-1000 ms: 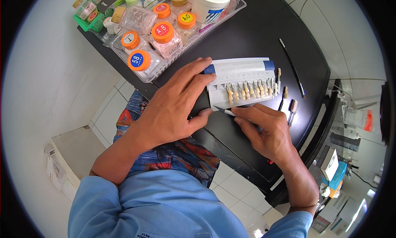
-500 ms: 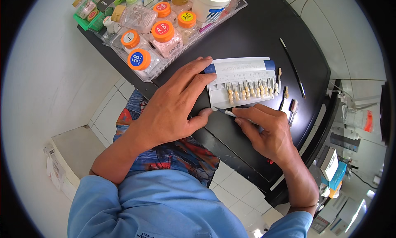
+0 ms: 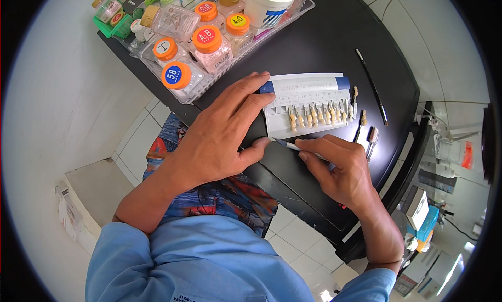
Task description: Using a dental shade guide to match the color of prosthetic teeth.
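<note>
A white tooth shade guide [image 3: 308, 95] with blue ends lies on the black table, several tooth-shaped tabs [image 3: 314, 116] standing in a row along it. My left hand [image 3: 219, 132] grips its left end, two fingers on the blue part and the thumb by the near corner. In my right hand [image 3: 340, 163] is a slim, pen-like tool [image 3: 293, 146] with a dark pointed tip, pinched between thumb and fingers. That tip points left, close to my left thumb and the guide's near corner. Whether it touches anything I cannot tell.
A clear plastic tray [image 3: 230, 61] of orange-lidded jars [image 3: 206, 40] and a white tub [image 3: 267, 9] sits at the far left. Right of the guide lie a thin black brush [image 3: 372, 87], a small brush [image 3: 372, 137] and a dark-handled tool [image 3: 362, 125].
Both hands stay nearly in place. The tool's tip has shifted very slightly to the right and its angle has turned a little.
</note>
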A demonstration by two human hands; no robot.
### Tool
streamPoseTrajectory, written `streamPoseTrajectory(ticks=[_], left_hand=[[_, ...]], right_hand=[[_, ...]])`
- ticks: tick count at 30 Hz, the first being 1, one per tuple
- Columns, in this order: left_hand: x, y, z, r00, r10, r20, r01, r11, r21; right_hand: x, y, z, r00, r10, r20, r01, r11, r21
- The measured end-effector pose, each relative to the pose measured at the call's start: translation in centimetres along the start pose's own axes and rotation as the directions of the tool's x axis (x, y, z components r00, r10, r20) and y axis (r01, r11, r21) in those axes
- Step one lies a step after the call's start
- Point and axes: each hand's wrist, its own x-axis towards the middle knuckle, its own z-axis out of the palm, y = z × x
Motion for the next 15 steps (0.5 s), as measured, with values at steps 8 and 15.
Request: streamPoseTrajectory(ticks=[8, 15], left_hand=[[-0.03, 0.05, -0.01, 1.0, -0.003, -0.003, 0.003, 1.0, -0.003], [0.01, 0.07, -0.02, 1.0, 0.002, -0.006, -0.002, 1.0, -0.005]], right_hand=[[0.02, -0.11, 0.21, 1.0, 0.012, -0.015, -0.012, 1.0, 0.019], [-0.02, 0.3, 0.5, 0.999, -0.021, -0.031, 0.022, 1.0, 0.021]])
